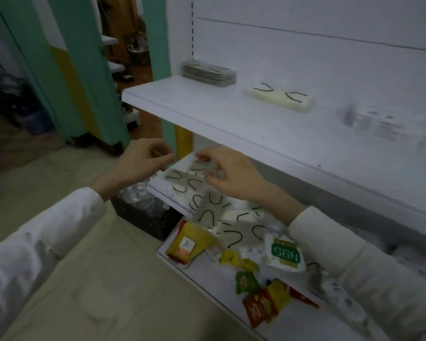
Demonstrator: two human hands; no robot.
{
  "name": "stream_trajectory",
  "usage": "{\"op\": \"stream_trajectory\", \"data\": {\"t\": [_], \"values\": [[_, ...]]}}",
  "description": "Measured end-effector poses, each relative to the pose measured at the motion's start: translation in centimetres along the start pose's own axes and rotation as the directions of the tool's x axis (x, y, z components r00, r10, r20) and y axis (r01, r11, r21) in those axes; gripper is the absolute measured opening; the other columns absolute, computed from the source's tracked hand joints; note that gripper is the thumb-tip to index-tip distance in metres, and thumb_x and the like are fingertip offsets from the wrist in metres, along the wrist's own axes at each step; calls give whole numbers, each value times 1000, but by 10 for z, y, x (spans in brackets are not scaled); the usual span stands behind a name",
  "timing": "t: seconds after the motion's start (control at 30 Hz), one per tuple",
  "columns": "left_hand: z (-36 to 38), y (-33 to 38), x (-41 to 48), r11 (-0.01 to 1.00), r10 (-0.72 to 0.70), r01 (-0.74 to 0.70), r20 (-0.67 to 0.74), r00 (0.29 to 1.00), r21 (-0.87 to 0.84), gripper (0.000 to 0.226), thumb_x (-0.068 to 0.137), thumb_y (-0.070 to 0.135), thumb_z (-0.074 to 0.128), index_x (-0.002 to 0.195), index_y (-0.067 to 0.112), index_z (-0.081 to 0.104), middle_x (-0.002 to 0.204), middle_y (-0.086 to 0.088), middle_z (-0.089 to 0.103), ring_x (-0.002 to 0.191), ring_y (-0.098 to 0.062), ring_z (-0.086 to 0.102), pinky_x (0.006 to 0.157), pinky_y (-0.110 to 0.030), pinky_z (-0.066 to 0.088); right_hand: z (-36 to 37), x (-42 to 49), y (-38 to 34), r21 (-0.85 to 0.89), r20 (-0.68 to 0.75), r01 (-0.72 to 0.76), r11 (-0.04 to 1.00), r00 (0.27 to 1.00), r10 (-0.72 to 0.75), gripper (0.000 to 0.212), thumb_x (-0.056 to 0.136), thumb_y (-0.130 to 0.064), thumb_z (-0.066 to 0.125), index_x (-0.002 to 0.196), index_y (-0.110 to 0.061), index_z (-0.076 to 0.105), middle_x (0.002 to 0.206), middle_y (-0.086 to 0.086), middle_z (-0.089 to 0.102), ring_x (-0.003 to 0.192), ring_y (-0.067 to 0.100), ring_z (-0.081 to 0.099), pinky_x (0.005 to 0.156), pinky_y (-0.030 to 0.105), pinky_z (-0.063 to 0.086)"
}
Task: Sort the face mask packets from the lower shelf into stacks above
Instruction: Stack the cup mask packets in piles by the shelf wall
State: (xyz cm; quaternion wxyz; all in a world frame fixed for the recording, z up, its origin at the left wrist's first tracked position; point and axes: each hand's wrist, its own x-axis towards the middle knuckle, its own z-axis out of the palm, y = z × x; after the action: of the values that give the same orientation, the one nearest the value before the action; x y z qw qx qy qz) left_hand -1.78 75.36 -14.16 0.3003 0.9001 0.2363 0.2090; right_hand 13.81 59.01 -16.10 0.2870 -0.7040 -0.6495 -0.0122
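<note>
Loose face mask packets, grey and white with black ear loops, lie jumbled on the lower shelf. My right hand pinches a grey mask packet at the left end of that pile, just under the upper shelf's edge. My left hand hovers beside it with fingers curled; I cannot tell whether it touches the packet. On the upper shelf stand three stacks: a grey stack, a white stack and a blurred printed stack.
An N95 packet and a yellow packet lie on the bottom shelf with several red, green and yellow sachets. A dark bin of plastic wrappers stands on the floor at left. Green door frames rise behind.
</note>
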Motion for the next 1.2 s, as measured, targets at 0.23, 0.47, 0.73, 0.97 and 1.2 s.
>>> {"op": "stream_trajectory", "data": {"t": [0.23,0.47,0.73,0.97,1.2], "values": [[32,-133,36,977,-208,212,122,970,-19,9,87,14,61,80,15,67,75,10,64,69,0,57,57,-11,40,114,47,71,68,170,-304,950,942,289,30,83,-22,57,111,-13,65,101,5,70,91,21,66,77,38,55],[103,-238,104,939,-325,344,301,896,-11,11,90,11,58,82,14,66,83,2,64,76,-11,59,65,-13,41,211,77,197,-38,300,-572,820,776,555,23,91,-13,56,110,-10,69,104,10,71,96,26,65,82,32,52],[154,-306,131,919,-361,394,442,821,19,17,92,14,55,97,6,70,96,-5,71,86,-15,64,71,-18,46,302,158,267,-172,402,-612,772,672,622,22,92,-12,44,72,-14,53,80,6,56,80,22,56,63,28,38],[156,-349,153,910,-350,412,454,819,-43,14,93,14,54,96,10,67,90,-3,70,66,-1,55,59,-8,42,356,203,284,-458,293,-460,761,730,617,27,91,-15,47,116,-10,56,113,8,62,103,29,57,77,34,38],[152,-374,150,939,-287,343,528,799,-9,16,93,11,53,94,6,69,84,-1,63,64,-1,51,60,-9,39,366,206,272,-378,158,-582,720,725,670,27,84,-6,51,107,-13,63,114,9,61,111,31,54,85,36,40]]}}
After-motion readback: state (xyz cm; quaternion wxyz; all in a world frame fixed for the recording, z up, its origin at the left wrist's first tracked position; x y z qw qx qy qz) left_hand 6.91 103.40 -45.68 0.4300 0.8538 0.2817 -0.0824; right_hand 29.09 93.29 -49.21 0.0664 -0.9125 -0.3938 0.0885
